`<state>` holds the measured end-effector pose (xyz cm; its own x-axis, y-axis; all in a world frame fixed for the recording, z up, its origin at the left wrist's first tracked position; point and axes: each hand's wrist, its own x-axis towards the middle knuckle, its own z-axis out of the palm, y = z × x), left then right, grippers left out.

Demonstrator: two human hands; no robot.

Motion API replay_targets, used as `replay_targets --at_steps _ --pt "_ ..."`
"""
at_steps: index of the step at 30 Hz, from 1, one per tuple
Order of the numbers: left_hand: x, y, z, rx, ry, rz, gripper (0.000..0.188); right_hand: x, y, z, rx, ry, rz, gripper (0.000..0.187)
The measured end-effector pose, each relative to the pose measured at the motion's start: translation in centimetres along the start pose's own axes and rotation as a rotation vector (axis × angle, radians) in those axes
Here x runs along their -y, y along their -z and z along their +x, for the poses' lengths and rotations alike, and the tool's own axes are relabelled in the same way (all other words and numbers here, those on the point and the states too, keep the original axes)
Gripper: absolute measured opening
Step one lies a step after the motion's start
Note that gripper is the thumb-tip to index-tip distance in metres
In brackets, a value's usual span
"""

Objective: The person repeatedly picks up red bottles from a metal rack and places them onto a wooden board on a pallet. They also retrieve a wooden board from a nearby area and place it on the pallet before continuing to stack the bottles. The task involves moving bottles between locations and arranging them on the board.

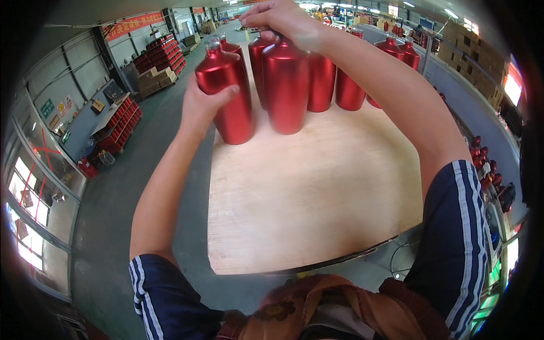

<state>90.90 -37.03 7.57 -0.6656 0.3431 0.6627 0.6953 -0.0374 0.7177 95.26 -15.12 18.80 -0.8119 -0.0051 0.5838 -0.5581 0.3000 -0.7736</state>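
Note:
My left hand (201,107) is wrapped round the left side of a matte red bottle (226,96), its thumb lying across the front. The bottle has a clear neck and leans slightly on the table's left edge. My right hand (275,18) is raised at the top, fingers bent together above the bottles; whatever they pinch is hidden. Just beneath it stands another red bottle (286,90), its neck covered by the hand and wrist. Further red bottles, such as one (349,88) to the right, stand behind, partly blocked by my right forearm.
The pale wooden tabletop (311,198) has rounded corners. A grey floor (113,226) runs along the left, with stacked red crates (161,54) and a bench (113,116) beyond. To the right are a low partition (481,113), red pieces and piled cardboard boxes (470,54).

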Motion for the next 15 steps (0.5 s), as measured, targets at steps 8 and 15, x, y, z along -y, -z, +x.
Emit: replay_targets --at_steps 8,15 --pt "-0.8 -0.3 -1.6 -0.048 0.023 -0.095 0.074 0.0 -1.3 0.8 -0.093 -0.044 0.035 0.011" --pt "-1.3 -0.7 -1.6 -0.014 -0.019 -0.093 0.075 -0.2 -1.2 1.3 -0.146 -0.064 -0.025 0.011"
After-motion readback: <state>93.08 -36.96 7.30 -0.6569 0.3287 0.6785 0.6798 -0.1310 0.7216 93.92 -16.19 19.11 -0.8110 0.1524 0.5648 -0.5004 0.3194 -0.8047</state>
